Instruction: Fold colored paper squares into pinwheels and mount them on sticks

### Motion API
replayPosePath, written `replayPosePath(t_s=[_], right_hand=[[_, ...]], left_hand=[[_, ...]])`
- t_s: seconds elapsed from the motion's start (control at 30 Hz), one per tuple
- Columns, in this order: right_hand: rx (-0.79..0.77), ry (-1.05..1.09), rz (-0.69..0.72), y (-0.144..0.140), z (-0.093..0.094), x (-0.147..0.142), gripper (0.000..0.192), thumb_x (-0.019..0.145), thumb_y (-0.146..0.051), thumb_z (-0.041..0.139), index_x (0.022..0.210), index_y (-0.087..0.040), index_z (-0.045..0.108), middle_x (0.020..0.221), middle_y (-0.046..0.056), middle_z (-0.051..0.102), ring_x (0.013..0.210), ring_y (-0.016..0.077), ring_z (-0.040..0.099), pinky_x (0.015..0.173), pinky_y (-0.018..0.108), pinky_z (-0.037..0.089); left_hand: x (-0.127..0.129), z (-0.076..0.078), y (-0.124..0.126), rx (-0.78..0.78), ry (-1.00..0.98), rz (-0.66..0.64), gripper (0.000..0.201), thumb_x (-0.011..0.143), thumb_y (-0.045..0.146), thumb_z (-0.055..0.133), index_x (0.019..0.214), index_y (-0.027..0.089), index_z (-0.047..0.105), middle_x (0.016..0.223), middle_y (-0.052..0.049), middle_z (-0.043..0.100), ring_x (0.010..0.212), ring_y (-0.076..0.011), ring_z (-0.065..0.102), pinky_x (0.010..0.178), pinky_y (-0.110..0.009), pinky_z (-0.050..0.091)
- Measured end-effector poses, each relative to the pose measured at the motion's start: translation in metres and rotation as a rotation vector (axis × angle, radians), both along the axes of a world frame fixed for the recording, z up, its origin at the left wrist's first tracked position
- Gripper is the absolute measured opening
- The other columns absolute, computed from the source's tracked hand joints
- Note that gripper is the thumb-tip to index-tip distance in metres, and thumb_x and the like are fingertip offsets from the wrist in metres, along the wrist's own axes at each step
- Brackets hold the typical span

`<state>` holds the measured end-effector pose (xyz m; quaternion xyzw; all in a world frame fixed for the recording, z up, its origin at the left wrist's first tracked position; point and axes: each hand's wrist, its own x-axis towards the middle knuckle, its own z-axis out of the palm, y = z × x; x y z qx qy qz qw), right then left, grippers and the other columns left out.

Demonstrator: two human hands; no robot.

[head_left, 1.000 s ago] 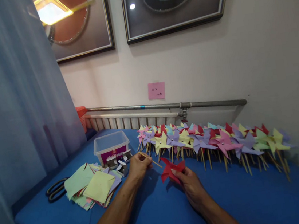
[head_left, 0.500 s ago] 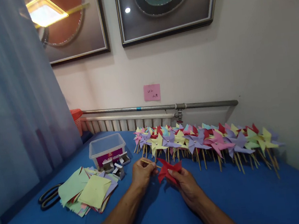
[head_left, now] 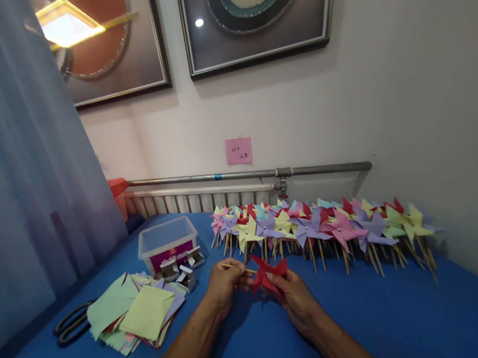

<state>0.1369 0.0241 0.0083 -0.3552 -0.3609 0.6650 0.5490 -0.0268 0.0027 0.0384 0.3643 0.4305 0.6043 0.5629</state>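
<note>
The red folded-paper pinwheel head (head_left: pixel 269 272) sits between my two hands, held just above the blue-covered table (head_left: pixel 407 321) near its middle. My right hand (head_left: pixel 293 296) has its grip pinched on the lower right of the red paper, fingers closed over the folds. My left hand (head_left: pixel 225 280) pinches a thin wooden stick (head_left: pixel 238 267), whose right end meets the left edge of the pinwheel head; I cannot tell whether the tip is already through the paper.

Just behind the hands runs a long row of finished paper pinwheels on wooden sticks (head_left: pixel 320 226), yellow, purple, pink and red, stretching to the right along the wall side. To the left of my left hand lie small grey metal boxes (head_left: pixel 180 269), and behind them a clear plastic tub with a purple label (head_left: pixel 167 244). Further left is a loose stack of green, yellow and purple paper squares (head_left: pixel 135 313), with black-handled scissors (head_left: pixel 71 324) beside it close to the table's left edge. I see bare blue cloth on the near right of the table, in front of the row.
</note>
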Motion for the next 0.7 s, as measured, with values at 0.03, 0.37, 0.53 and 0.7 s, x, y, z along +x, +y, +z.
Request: replayPosePath(t_s=[0.03, 0.37, 0.53, 0.7], right_hand=[[0.001, 0.002, -0.008, 0.0, 0.0, 0.0, 0.037, 0.055, -0.033, 0.094, 0.081, -0.016, 0.072, 0.075, 0.003, 0.076, 0.066, 0.0165, 0.068, 0.065, 0.028, 0.054], [0.052, -0.017, -0.077, 0.01, -0.005, 0.002, 0.035, 0.055, -0.031, 0.093, 0.08, -0.017, 0.072, 0.073, 0.002, 0.075, 0.063, 0.0158, 0.066, 0.061, 0.027, 0.053], [0.118, -0.074, -0.076, 0.011, -0.009, 0.003, 0.034, 0.058, -0.034, 0.09, 0.082, -0.015, 0.074, 0.075, 0.003, 0.076, 0.065, 0.0164, 0.067, 0.064, 0.027, 0.052], [0.094, -0.073, -0.08, 0.01, -0.008, 0.003, 0.033, 0.058, -0.034, 0.089, 0.08, -0.016, 0.074, 0.074, 0.004, 0.077, 0.064, 0.0163, 0.067, 0.064, 0.027, 0.051]], left_hand=[[-0.001, 0.0, 0.0, -0.002, 0.024, 0.001, 0.032, 0.055, 0.035, 0.082, 0.071, 0.015, 0.061, 0.067, -0.008, 0.074, 0.054, -0.0167, 0.066, 0.053, -0.026, 0.047], [-0.023, 0.004, 0.003, 0.09, 0.432, -0.109, 0.014, 0.063, 0.031, 0.071, 0.067, 0.018, 0.071, 0.058, 0.0, 0.066, 0.047, -0.0111, 0.051, 0.051, -0.024, 0.035], [-0.022, -0.004, 0.001, 0.197, 0.743, -0.122, 0.013, 0.073, 0.03, 0.067, 0.067, 0.019, 0.071, 0.055, 0.003, 0.059, 0.051, -0.0114, 0.043, 0.052, -0.023, 0.029], [-0.016, -0.002, -0.001, 0.217, 0.875, 0.009, 0.017, 0.077, 0.026, 0.065, 0.062, 0.019, 0.068, 0.054, 0.003, 0.057, 0.054, -0.0126, 0.043, 0.054, -0.024, 0.026]])
